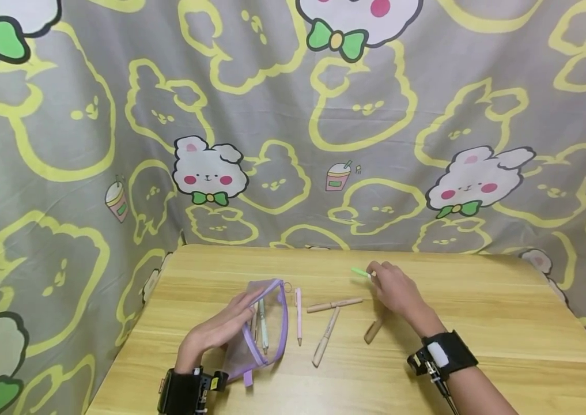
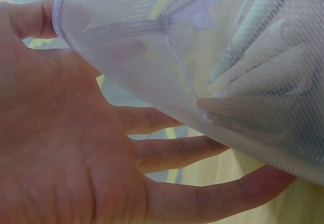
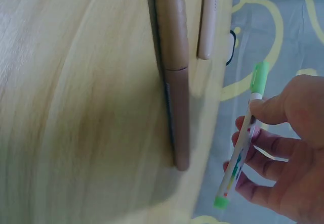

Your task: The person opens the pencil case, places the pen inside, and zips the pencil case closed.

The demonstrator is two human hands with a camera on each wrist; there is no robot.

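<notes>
My right hand (image 1: pixel 393 288) pinches a white marker (image 3: pixel 237 158) with bright green ends between thumb and fingers, above the far part of the table. Its green cap (image 1: pixel 360 272) points left in the head view. At the left, my left hand (image 1: pixel 225 324) lies with straight fingers against a purple mesh pencil pouch (image 1: pixel 239 351). The pouch's zipped mouth gapes to the right. Through the mesh show a pale green pen (image 2: pixel 253 32) and several other pens. In the left wrist view the fingers (image 2: pixel 217 196) pass behind the mesh.
Just right of the pouch lies a pink pen (image 1: pixel 299 317). Two tan pens lie mid-table, one crosswise (image 1: pixel 334 305) and one slanted (image 1: pixel 326 337). A brown pen (image 3: pixel 177 92) lies below my right hand. A patterned curtain (image 1: pixel 282 173) hangs behind the wooden table (image 1: pixel 510 323).
</notes>
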